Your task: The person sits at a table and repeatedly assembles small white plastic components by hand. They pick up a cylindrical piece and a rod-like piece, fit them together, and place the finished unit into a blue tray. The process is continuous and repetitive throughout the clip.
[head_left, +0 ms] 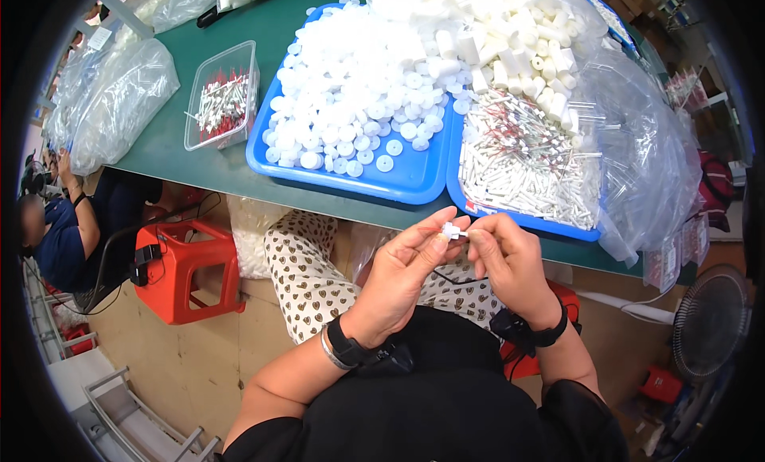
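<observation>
My left hand [405, 264] pinches a small white plastic piece [451, 231] between thumb and fingertips, just in front of the table edge. My right hand [507, 259] meets it from the other side, its thumb and forefinger closed on a thin white stem at the piece's right end. Just beyond my hands stand two blue trays. The left blue tray [351, 188] holds a heap of translucent white discs [351, 103]. In the right blue tray [550, 227] lie many thin white sticks [526, 171], some with red parts, and thick white foam-like cylinders [530, 59].
A clear plastic box [199, 135] of red and white sticks stands left of the trays on the green table [159, 163]. Clear plastic bags [131, 95] lie at both ends. Red stools [187, 271], a black fan [709, 322] and another person [68, 239] are around.
</observation>
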{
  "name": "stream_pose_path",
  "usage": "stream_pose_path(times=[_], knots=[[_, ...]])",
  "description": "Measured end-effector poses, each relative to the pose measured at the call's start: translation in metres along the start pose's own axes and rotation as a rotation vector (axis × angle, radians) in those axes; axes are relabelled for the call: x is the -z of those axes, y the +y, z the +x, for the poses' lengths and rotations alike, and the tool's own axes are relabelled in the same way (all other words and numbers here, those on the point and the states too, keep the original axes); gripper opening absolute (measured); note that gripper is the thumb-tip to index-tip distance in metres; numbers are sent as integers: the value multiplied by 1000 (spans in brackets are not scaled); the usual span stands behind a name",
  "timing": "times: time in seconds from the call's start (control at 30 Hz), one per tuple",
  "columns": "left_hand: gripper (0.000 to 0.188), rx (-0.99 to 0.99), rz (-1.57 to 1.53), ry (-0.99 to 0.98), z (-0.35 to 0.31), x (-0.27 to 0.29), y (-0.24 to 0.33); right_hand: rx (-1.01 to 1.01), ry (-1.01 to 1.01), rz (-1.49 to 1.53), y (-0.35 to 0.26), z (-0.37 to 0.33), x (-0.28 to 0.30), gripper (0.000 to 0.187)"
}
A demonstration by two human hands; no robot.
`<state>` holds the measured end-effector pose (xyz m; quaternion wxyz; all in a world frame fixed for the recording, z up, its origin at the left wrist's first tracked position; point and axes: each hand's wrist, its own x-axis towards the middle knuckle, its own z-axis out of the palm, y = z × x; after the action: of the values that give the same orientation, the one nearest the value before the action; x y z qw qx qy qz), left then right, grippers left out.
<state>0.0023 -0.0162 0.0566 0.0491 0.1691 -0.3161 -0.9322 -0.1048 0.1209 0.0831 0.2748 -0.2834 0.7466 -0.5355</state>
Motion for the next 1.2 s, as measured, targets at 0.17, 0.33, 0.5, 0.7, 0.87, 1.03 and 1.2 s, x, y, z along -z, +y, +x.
stream_pose_path(times=[0.17, 0.33, 0.5, 0.7, 0.87, 1.03, 1.2], knots=[[41, -74, 140, 3, 1, 2, -2, -335, -172, 230, -14, 4, 7, 26], [36, -83, 98, 57, 3, 2, 5, 363, 159, -666, -21, 31, 51, 13], [34, 10, 26, 41, 1, 7, 4, 308, 427, -1176, -16, 91, 134, 15], [34, 57, 14, 49, 1, 7, 2, 196, 319, -1397, 4, 120, 147, 12], [35, 74, 0, 73, 1, 15, 4, 270, 315, -1370, 19, 114, 147, 9], [37, 41, -10, 34, 0, 13, 13, 237, 426, -1290, -7, 93, 136, 11], [37, -21, 26, -71, 3, 12, 20, 93, 250, -625, -52, 45, 89, 13]])
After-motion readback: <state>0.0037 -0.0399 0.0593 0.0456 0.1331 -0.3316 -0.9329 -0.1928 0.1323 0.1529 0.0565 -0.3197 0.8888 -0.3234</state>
